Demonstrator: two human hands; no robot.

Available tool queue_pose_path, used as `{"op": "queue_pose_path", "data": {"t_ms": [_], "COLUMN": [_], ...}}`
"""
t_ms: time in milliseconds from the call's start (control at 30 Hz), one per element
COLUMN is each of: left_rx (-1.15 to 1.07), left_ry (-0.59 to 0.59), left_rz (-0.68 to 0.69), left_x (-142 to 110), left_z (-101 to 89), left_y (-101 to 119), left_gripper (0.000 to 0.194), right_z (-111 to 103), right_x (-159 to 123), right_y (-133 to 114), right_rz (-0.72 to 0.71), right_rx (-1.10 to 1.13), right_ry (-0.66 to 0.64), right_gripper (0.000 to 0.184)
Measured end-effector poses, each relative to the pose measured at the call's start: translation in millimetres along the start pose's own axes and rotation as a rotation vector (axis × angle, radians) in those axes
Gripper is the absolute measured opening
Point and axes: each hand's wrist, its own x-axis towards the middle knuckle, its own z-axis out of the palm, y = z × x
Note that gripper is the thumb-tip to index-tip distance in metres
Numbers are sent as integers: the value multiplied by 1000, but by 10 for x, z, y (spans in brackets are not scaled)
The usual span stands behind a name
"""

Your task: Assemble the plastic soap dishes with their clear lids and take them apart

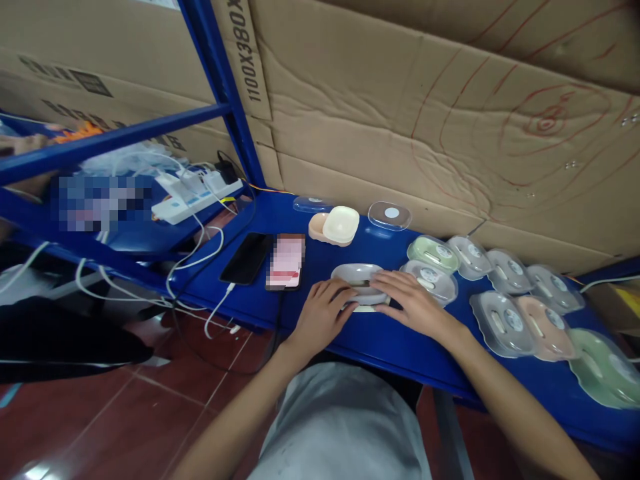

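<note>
Dish (357, 272) sat between the left fingers (331, 288) and the right fingers (393, 281), which held its opposite ends; uneven pressure might have tipped its smooth, rounded form. Beyond them stood a cream tray (342, 223); to their right, glossy clear-lidded boxes (506, 325) crowded the blue worktop (410, 350).

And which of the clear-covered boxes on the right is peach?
The peach box, in the nearest row, between a grey box and a green box. Its colour sets it apart: the others there look grey or green.
</note>
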Motion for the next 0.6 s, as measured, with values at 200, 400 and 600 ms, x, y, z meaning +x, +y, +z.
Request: {"op": "queue_pose_path", "data": {"t_ms": [200,400,600], "left_rx": [58,29,-8], "left_ry": [-136,-143,-137], "left_rz": [67,80,68], "left_x": [16,-15,-42], "left_z": [31,21,-4], "left_y": [3,-7,-4], "left_gripper": [18,15,17], "right_z": [182,20,-307], "right_x": [-192,-95,790], "right_y": [76,168,892], "right_rz": [-55,-44,380], "right_rx": [-129,-78,-330], "right_ry": [11,-23,119], "right_gripper": [39,39,51]}}
